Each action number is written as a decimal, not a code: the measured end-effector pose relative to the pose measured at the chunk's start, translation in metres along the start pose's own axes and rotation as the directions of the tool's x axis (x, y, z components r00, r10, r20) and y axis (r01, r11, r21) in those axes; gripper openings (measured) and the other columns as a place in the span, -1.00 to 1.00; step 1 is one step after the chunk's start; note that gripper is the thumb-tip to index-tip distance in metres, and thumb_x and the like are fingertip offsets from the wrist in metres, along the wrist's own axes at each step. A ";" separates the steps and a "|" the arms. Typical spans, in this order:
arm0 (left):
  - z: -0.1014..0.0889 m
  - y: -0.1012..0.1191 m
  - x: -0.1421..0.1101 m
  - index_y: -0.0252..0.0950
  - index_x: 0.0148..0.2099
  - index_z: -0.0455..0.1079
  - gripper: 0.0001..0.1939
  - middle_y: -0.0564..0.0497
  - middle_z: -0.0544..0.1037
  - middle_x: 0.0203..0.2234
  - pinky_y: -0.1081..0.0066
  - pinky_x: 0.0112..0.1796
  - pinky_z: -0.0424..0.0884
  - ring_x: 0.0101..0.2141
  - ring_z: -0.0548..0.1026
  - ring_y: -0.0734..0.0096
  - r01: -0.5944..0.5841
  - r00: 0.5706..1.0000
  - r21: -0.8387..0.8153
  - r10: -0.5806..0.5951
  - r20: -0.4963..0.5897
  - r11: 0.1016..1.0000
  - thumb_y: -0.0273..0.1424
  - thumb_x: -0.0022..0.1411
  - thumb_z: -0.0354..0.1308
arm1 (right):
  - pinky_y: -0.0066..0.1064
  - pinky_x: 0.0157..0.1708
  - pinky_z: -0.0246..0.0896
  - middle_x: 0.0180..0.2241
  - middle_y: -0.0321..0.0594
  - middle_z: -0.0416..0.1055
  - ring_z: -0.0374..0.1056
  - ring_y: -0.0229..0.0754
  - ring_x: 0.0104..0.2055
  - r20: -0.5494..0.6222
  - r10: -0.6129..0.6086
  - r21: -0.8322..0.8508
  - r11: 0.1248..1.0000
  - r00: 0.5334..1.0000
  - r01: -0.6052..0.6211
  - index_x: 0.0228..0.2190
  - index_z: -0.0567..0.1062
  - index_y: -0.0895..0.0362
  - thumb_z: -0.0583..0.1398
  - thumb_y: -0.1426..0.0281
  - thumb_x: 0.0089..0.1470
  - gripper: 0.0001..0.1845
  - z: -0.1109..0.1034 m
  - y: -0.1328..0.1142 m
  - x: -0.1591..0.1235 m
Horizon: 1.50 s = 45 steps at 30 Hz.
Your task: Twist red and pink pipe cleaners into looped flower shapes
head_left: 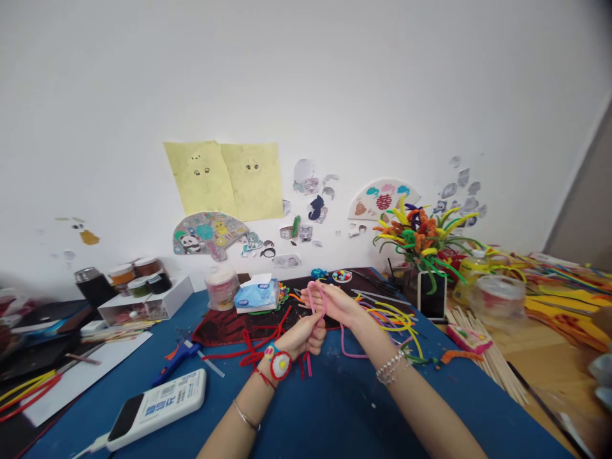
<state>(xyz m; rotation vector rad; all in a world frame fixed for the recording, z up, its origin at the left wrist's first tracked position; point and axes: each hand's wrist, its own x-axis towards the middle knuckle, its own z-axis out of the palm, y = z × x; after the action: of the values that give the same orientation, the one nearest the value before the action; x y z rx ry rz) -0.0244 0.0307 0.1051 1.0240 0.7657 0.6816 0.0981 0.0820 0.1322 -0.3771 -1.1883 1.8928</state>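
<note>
A pink pipe cleaner (pixel 310 294) is bent into a loop above the middle of the table, its tail hanging below. My left hand (pixel 306 335) is closed around the lower part of the loop, thumb on top. At the upper part, my right hand (pixel 337 305) has its palm partly turned to me and its fingers at the loop; its fingertips are partly hidden. Red pipe cleaners (pixel 251 349) lie left of and under my left hand. Yellow and purple pipe cleaners (pixel 399 322) lie in a tangle beyond my right forearm.
A blue glue gun (pixel 179 358) and a white device (pixel 160 405) lie at left. Tissues (pixel 257 294) and a lidded tub (pixel 222 287) stand at the back. Right are a pipe-cleaner bouquet (pixel 421 233), a phone (pixel 431 295) and wooden sticks (pixel 492 357).
</note>
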 end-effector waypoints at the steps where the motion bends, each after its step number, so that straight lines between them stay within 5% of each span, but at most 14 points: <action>1: 0.002 0.001 -0.002 -0.27 -0.51 -0.01 -0.60 0.23 -0.01 -0.71 0.60 -0.69 -0.10 -0.74 -0.09 0.69 -0.025 0.999 -0.027 0.026 0.022 0.999 -0.05 0.08 -0.05 | -0.29 -0.12 0.20 -0.30 -0.13 0.46 0.39 -0.21 -0.23 -0.021 -0.021 0.030 0.999 1.000 0.022 -0.35 0.44 0.19 0.18 0.31 -0.04 -0.79 0.000 -0.002 0.000; 6: 0.013 0.006 -0.008 -0.29 -0.46 0.08 -0.67 0.17 0.12 -0.65 0.52 -0.59 0.18 -0.70 0.11 0.65 -0.134 0.986 -0.080 0.141 0.094 0.988 -0.13 0.13 -0.05 | -0.30 -0.15 0.27 -0.33 -0.17 0.47 0.40 -0.23 -0.27 -0.176 -0.119 0.040 0.991 0.977 0.128 -0.37 0.46 0.17 0.14 0.40 0.00 -0.86 -0.005 -0.015 -0.002; 10: 0.016 0.007 -0.012 -0.33 -0.37 0.21 -0.72 0.09 0.28 -0.64 0.37 -0.44 0.33 -0.62 0.32 0.53 -0.193 0.972 -0.029 0.195 0.128 0.981 -0.18 0.13 -0.01 | -0.33 -0.25 0.32 -0.32 -0.10 0.47 0.41 -0.23 -0.34 -0.193 -0.147 -0.057 0.989 0.970 0.139 -0.37 0.45 0.20 0.14 0.40 0.00 -0.86 -0.006 -0.019 -0.004; 17: 0.010 0.005 -0.014 -0.43 -0.15 0.32 -0.71 -0.20 0.48 -0.35 0.26 -0.19 0.33 -0.33 0.49 0.31 -0.144 0.982 0.044 0.137 0.132 0.989 -0.38 0.07 0.12 | -0.32 -0.38 0.34 -0.36 -0.09 0.48 0.42 -0.18 -0.39 -0.200 -0.214 -0.328 0.934 0.956 0.141 -0.40 0.40 0.16 0.12 0.24 0.00 -0.78 0.002 -0.018 -0.006; 21: 0.009 0.003 -0.011 -0.43 -0.14 0.32 -0.68 -0.22 0.49 -0.34 0.31 -0.25 0.38 -0.32 0.50 0.28 -0.130 0.986 0.081 0.120 0.111 0.988 -0.31 0.11 0.08 | -0.36 -0.51 0.28 -0.49 -0.16 0.46 0.38 -0.19 -0.50 -0.233 -0.442 -0.597 0.768 0.866 0.231 -0.41 0.38 0.13 0.07 0.16 0.01 -0.71 0.003 -0.015 -0.005; 25: 0.012 0.000 -0.008 -0.41 -0.20 0.32 -0.63 -0.15 0.50 -0.41 0.48 -0.54 0.37 -0.55 0.49 0.42 -0.150 0.988 0.155 0.142 0.058 0.977 -0.19 0.10 0.04 | -0.40 -0.46 0.15 -0.57 -0.24 0.40 0.31 -0.20 -0.53 -0.152 -0.698 -0.902 0.388 0.700 0.191 -0.36 0.39 0.08 -0.01 0.17 0.08 -0.70 0.004 -0.013 -0.011; 28: 0.015 -0.001 -0.006 -0.41 -0.25 0.32 -0.58 -0.09 0.49 -0.53 0.53 -0.66 0.28 -0.67 0.43 0.48 -0.136 0.991 0.218 0.134 0.024 0.966 -0.11 0.08 0.02 | -0.41 -0.42 0.06 -0.50 -0.23 0.41 0.32 -0.18 -0.49 -0.057 -0.773 -0.980 0.165 0.632 0.113 -0.32 0.40 0.05 -0.04 0.21 0.12 -0.71 0.004 -0.014 -0.016; 37: 0.018 -0.003 -0.007 -0.44 -0.18 0.33 -0.42 -0.16 0.51 -0.48 0.46 -0.56 0.36 -0.60 0.47 0.42 -0.111 0.994 0.242 0.113 0.006 0.964 0.02 0.06 -0.07 | -0.47 -0.38 0.11 -0.39 -0.20 0.45 0.37 -0.19 -0.41 0.100 -0.770 -0.992 -0.027 0.630 0.125 -0.25 0.39 0.10 -0.09 0.25 0.16 -0.67 -0.005 -0.016 -0.014; 45: 0.017 0.000 -0.009 -0.43 -0.14 0.34 -0.44 -0.16 0.51 -0.47 0.41 -0.50 0.38 -0.56 0.49 0.37 -0.077 0.997 0.256 0.070 0.037 0.964 -0.01 0.08 -0.05 | -0.47 -0.38 0.14 -0.40 -0.21 0.44 0.36 -0.20 -0.43 0.166 -0.742 -0.981 -0.055 0.649 0.188 -0.24 0.39 0.10 -0.07 0.25 0.16 -0.69 -0.015 -0.013 -0.011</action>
<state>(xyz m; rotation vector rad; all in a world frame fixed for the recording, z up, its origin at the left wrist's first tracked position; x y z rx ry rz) -0.0155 0.0147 0.1125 1.3017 0.8100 0.6406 0.1212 0.0850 0.1337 -0.8562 -1.7690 0.0188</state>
